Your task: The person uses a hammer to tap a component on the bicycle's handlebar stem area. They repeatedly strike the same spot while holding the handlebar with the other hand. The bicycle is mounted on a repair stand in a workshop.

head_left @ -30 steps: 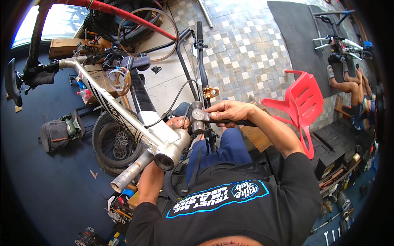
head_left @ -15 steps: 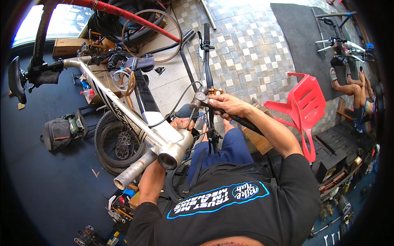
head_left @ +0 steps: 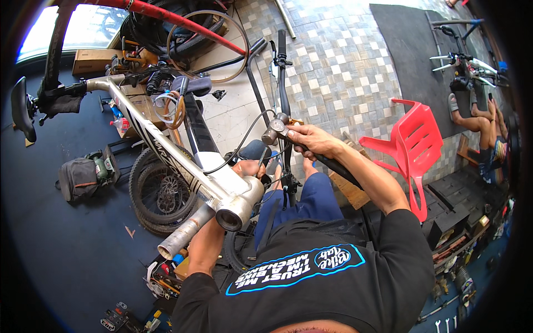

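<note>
A silver bicycle frame (head_left: 161, 141) with black markings runs from the upper left to the middle. Its wide, open-ended head tube (head_left: 242, 198) lies in front of me. My right hand (head_left: 312, 140) grips a hammer (head_left: 276, 129) by its dark handle, close to the steel head. My left hand (head_left: 248, 167) reaches under the frame and comes out on its far side, with fingers closed around a thin metal rod (head_left: 262, 157), like a punch, held upright at the head tube. The hammer head is just above the rod's top. The rod's lower end is hidden.
A scuffed bare tube (head_left: 186, 230) juts out beside the head tube. A dark handlebar (head_left: 281, 83) with cables stands just beyond my hands. Bicycle wheels (head_left: 164, 188) lean below the frame. A red plastic chair (head_left: 416, 139) stands at right; another person (head_left: 486, 133) sits farther off.
The hammer head has lifted slightly up and to the right, off the top of the rod. My left hand keeps the rod in about the same place.
</note>
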Demonstrator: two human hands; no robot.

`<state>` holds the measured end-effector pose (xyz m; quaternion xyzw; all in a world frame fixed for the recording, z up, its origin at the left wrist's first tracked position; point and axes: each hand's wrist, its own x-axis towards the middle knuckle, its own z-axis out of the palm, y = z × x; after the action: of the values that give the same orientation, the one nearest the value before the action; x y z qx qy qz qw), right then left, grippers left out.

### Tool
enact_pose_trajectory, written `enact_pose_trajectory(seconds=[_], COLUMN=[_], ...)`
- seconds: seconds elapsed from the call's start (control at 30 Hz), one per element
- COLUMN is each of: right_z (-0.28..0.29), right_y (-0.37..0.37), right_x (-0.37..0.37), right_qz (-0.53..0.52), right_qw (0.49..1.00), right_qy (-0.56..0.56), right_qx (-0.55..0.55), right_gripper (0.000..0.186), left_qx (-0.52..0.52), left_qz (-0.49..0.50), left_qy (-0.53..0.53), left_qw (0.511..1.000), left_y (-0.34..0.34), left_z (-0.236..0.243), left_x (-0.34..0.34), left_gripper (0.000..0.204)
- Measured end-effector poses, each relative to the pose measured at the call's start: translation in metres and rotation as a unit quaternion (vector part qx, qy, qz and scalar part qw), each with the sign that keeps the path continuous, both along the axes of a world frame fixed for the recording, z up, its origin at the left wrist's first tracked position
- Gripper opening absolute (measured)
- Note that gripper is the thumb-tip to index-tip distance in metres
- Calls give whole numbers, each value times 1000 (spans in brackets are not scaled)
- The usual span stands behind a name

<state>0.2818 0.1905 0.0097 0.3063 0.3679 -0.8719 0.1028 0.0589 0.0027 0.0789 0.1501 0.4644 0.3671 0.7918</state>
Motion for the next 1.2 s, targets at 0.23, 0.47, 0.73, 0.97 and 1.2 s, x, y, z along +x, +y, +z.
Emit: enact_pose_trajectory(seconds=[0.23, 0.47, 0.73, 0.97, 1.2], right_z=[7, 0, 2, 1, -7], right_y=[-4, 2, -1, -2, -5], right_x=[3, 11, 14, 22, 25], right_qz=[12, -15, -47, -73, -86], right_qw=[999, 1000, 999, 997, 996], right_qy=[-13, -5, -22, -25, -22], right_qx=[33, 8, 17, 13, 12], right_gripper=[46, 51, 52, 53, 55], left_qx=[-9, 10, 24, 16, 17], left_qz=[-37, -49, -40, 5, 2], left_qy=[37, 3, -10, -75, -73], left_qw=[999, 999, 999, 997, 997], left_y=[2, 9, 18, 2, 11], left_z=[-7, 11, 22, -9, 0], left_x=[-3, 1, 2, -7, -4], left_gripper=[43, 42, 41, 36, 34])
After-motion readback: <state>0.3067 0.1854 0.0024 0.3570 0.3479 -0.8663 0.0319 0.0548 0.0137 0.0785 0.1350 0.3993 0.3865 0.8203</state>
